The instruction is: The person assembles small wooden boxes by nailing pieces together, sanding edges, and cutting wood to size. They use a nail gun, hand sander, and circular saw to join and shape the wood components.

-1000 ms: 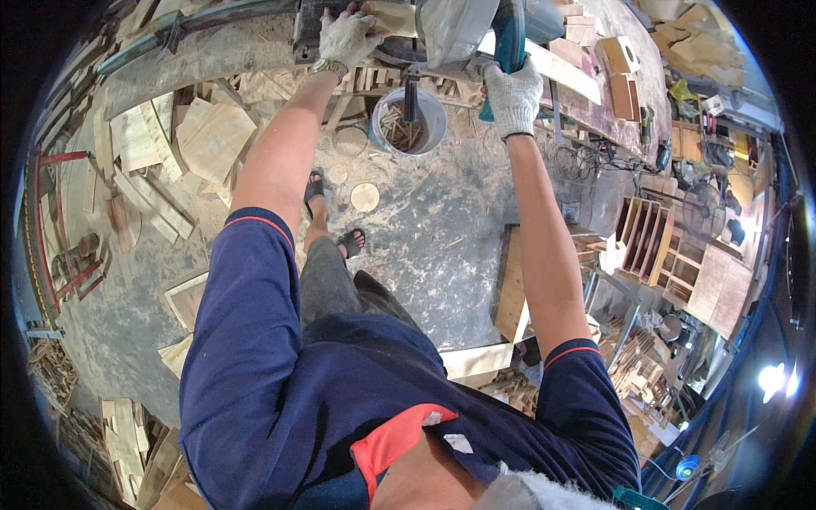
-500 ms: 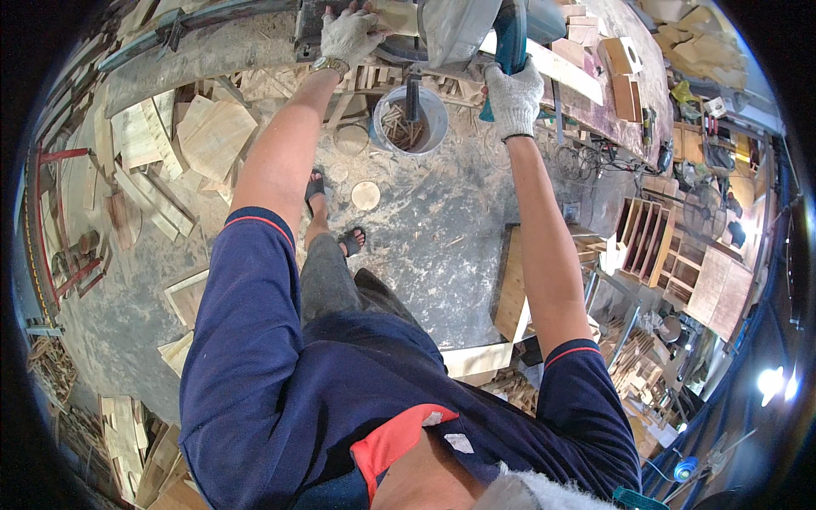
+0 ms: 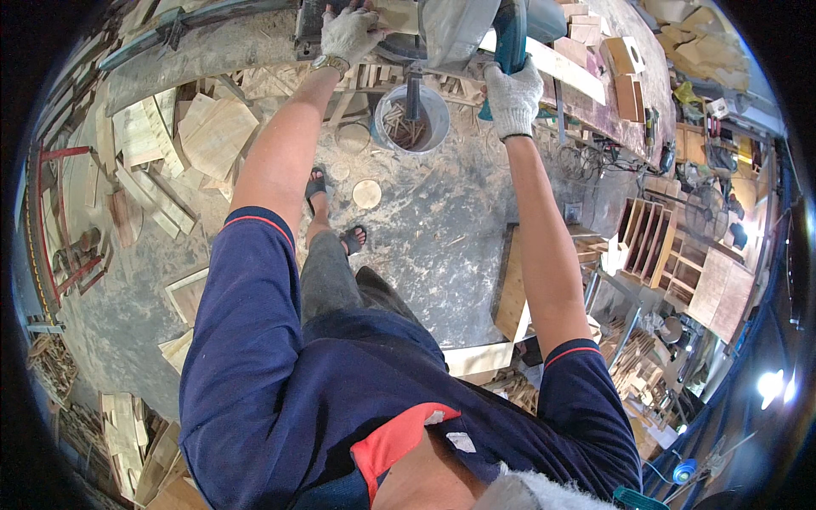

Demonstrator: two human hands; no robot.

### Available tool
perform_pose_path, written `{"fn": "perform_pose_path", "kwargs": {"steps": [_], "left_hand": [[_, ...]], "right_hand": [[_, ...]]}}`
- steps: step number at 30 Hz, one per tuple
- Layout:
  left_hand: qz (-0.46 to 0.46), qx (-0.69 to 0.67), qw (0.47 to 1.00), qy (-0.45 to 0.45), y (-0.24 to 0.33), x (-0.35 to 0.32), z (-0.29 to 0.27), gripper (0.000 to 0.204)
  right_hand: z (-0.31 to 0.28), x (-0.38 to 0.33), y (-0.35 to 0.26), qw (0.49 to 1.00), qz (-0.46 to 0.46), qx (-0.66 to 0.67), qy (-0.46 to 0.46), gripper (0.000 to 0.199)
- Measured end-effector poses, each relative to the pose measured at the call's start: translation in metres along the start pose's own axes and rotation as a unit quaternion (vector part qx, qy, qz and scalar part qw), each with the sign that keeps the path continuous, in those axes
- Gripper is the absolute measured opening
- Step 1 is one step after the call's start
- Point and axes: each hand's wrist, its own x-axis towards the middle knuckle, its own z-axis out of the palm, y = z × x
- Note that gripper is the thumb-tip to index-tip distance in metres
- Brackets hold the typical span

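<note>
Sleeves: dark blue (image 3: 242,314), red trim, nearest the camera; both forearms reach out to the top edge.
Saw step: looks like wood being held at a saw (image 3: 459,32). Judged best: wood flat and firm under the left hand, fingers well aside of the grey guard, right arm bringing the handle down smooth and square, no forcing; cut line hidden, so check it from a better angle.
Left hand: gloved (image 3: 348,36), palm down at the left end of the wood piece; fingers slightly apart, tips up by the picture edge. Seems to touch the wood; pinching or only pressing, cannot tell.
Right hand: gloved (image 3: 515,98), fingers curled snugly around the green saw handle (image 3: 510,38), no gap showing.
Wood piece: pale, short (image 3: 398,15), at the top edge between left hand and guard; far end cut off by the frame.
Blade: not clearly visible.
Bucket: whitish (image 3: 437,119), on the floor below the saw, offcuts inside.
Wood disc: round, pale (image 3: 367,194), flat on the floor near the sandalled feet.
Long board: pale (image 3: 571,72), running out right of the saw, beyond the right hand.
Boxes: small, wooden (image 3: 626,98), further right, on the bench.
Shelf unit: wooden slots (image 3: 646,242), far right.
</note>
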Motion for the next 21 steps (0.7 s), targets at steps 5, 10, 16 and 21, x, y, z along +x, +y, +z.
{"fn": "perform_pose_path", "kwargs": {"steps": [5,10,16,21], "left_hand": [[0.003,0.007,1.0,-0.019,0.001,0.001,-0.003,0.048],[0.007,0.008,1.0,-0.014,0.0,0.0,-0.003,0.048],[0.006,0.142,0.988,-0.059,0.006,-0.001,-0.004,0.059],[-0.043,0.109,0.981,-0.156,0.014,-0.007,-0.019,0.066]], "right_hand": [[0.002,-0.001,0.002,1.0,0.005,0.005,0.001,0.031],[0.004,-0.001,0.005,1.0,-0.009,-0.01,0.01,0.031],[0.025,-0.013,0.011,0.998,-0.019,-0.04,0.053,0.028],[0.006,-0.018,-0.009,0.999,0.026,-0.03,0.005,0.033]]}}
